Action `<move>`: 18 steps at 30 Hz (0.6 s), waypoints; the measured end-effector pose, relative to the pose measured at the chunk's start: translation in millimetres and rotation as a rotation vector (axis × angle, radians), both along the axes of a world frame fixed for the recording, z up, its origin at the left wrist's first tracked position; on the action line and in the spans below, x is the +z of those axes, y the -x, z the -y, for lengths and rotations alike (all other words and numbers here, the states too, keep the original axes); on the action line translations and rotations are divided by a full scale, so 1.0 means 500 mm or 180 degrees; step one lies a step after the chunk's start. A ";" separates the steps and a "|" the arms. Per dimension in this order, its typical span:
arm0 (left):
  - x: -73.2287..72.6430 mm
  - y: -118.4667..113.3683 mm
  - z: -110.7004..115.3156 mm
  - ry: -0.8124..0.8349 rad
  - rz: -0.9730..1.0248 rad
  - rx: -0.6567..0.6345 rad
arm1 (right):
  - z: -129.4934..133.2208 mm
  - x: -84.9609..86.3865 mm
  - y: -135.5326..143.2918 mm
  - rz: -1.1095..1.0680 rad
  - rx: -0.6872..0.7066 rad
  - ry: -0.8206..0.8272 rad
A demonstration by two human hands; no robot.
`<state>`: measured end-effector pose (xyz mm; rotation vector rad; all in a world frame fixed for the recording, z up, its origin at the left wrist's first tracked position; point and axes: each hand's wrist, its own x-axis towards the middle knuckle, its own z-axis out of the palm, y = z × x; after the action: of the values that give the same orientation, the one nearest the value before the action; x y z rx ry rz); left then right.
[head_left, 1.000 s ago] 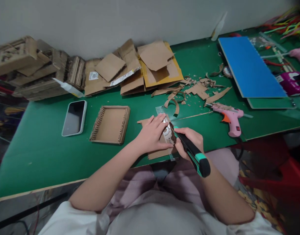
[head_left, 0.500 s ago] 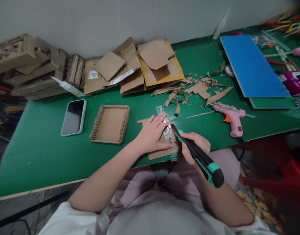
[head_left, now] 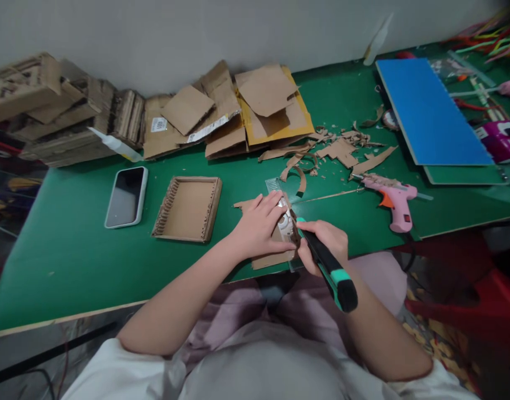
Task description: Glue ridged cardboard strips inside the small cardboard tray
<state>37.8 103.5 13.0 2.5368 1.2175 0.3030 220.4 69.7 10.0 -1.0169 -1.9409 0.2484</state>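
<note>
My left hand [head_left: 261, 225] lies flat with fingers spread, pressing a clear plastic ruler [head_left: 274, 185] down on a piece of cardboard [head_left: 268, 261]. In my right hand [head_left: 328, 241] is a black and green utility knife [head_left: 330, 268], gripped around its handle. The blade points away from me and meets the cardboard along the ruler's right edge; its tip is hard to make out. Left of my hands sits a shallow cardboard tray [head_left: 190, 211] with corrugated edges showing.
A phone [head_left: 126, 197] lies further left. Cardboard sheets [head_left: 188, 111] and stacked cardboard pieces [head_left: 59, 111] line the wall. Cardboard scraps [head_left: 340, 150], a pink glue gun [head_left: 394, 200] and a blue board [head_left: 432, 111] are on the green table [head_left: 71, 261] to the right.
My right hand has shifted left with the utility knife, bringing its handle nearer the ruler. My left hand stays in place on the ruler.
</note>
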 end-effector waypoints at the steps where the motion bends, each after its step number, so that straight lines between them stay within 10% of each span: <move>1: 0.001 0.000 0.000 0.0005 -0.0005 0.0009 | 0.003 -0.003 -0.003 -0.0141 -0.0046 0.0061; 7: 0.001 0.000 -0.001 0.0023 -0.0047 0.0030 | 0.025 -0.011 -0.025 -0.0996 -0.0852 0.0612; 18: 0.001 -0.001 0.000 0.0023 0.0043 0.0027 | 0.016 -0.011 -0.022 -0.0709 -0.0156 0.0287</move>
<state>38.5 103.4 13.4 2.5200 1.2225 0.3165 231.6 61.9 4.3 -1.0477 -1.7144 0.4072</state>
